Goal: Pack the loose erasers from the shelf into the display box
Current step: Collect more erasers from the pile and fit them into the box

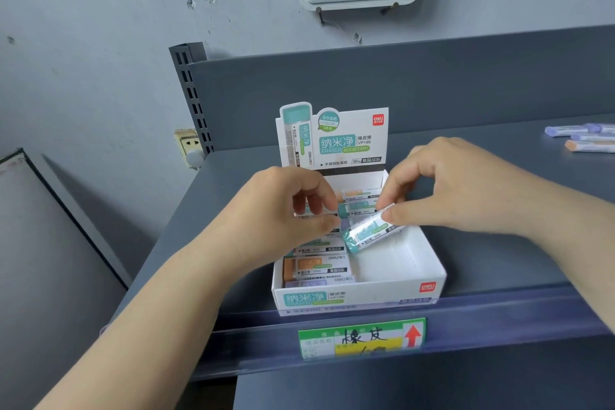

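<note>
head view: my right hand (459, 190) pinches a teal-capped white wrapped eraser (371, 230) between thumb and fingertips, holding it tilted above the open white cardboard display box (429, 263). its teal end points down and to the left, over the box's middle. my left hand (286, 213) reaches into the left half of the box, fingers curled onto the packed erasers there; whether it actually clamps one i cannot tell. the left column holds a row of erasers, with an orange-ended eraser (316, 268) and a purple-ended eraser (319, 282) nearest the front wall. the right front part of the box floor is bare. the box stands on the grey metal shelf (499, 260), just behind the front rail with a green and yellow price label (362, 338). several loose purple and orange erasers (582, 136) lie at the far right of the shelf, well apart from the box.
</note>
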The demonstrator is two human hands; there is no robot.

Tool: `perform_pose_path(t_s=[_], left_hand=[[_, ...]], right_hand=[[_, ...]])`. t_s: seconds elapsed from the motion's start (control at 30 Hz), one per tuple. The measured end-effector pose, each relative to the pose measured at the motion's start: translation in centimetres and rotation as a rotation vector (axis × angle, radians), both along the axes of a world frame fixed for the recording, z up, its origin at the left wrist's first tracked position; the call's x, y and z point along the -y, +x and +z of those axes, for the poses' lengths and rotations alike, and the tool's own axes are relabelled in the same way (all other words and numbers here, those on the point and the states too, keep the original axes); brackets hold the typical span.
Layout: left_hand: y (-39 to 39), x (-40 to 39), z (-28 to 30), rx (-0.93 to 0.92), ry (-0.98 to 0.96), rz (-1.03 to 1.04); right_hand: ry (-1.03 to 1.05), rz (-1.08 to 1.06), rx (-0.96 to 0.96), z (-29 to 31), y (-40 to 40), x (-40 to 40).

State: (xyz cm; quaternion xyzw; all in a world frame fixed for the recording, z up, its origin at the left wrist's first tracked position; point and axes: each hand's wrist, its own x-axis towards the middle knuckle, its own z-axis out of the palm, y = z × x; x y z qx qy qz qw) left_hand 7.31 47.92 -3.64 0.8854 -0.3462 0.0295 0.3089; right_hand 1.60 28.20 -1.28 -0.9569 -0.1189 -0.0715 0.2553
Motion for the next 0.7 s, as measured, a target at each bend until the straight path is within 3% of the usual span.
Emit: perform_pose_path(t_s=[0.4, 0.53, 0.7], left_hand=[[-0.2, 0.3, 0.1, 0.032, 0.083, 0.010], [-0.1, 0.3, 0.0, 0.055, 0.097, 0.015], [-0.1, 0.0, 0.1, 0.288, 0.144, 0.055]], right_hand=[[-0.354, -0.035, -0.018, -0.5, 0.5, -1.4], [-0.360, -0.052, 0.022, -0.6, 0.3, -1.8], [-0.320, -0.121, 0.192, -1.1, -0.6, -2.1]])
